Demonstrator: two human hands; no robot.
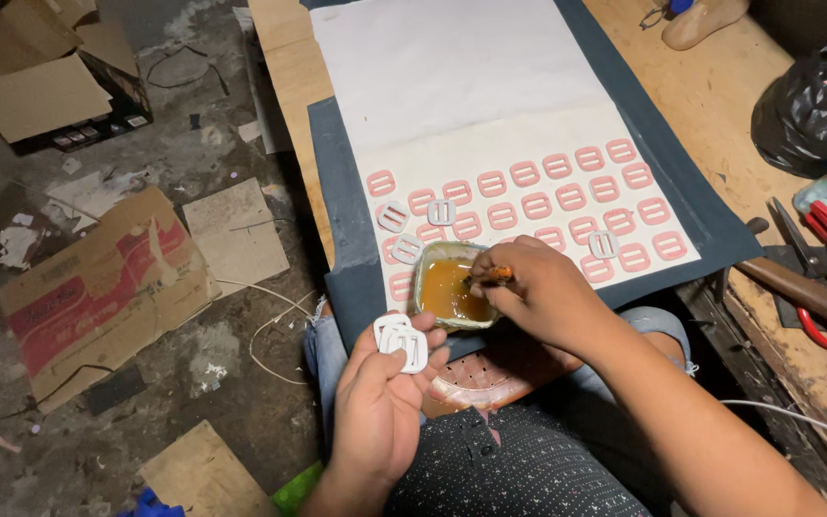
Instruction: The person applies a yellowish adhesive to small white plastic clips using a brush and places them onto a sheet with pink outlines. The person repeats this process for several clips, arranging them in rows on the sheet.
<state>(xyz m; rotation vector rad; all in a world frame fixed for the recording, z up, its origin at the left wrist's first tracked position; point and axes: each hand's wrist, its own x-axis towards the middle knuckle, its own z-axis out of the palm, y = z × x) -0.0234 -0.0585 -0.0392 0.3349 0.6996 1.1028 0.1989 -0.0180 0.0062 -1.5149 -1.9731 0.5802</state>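
Most of the pink buckle pieces (536, 205) are already laid in rows on the white sheet (452, 67), just beyond the right hand (538, 292); only four white buckle pieces (441, 212) are seen lying among them, so much of the work is judged left. A small stack of white buckles (402, 341) is pinched in the left hand (380, 407). A brush (496, 275) is gripped in the right hand and dipped into the amber glue pot (447, 287), between both hands.

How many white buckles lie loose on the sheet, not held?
4: one at the left, one beside it, one by the glue bowl, one at the right. Others may be hidden.
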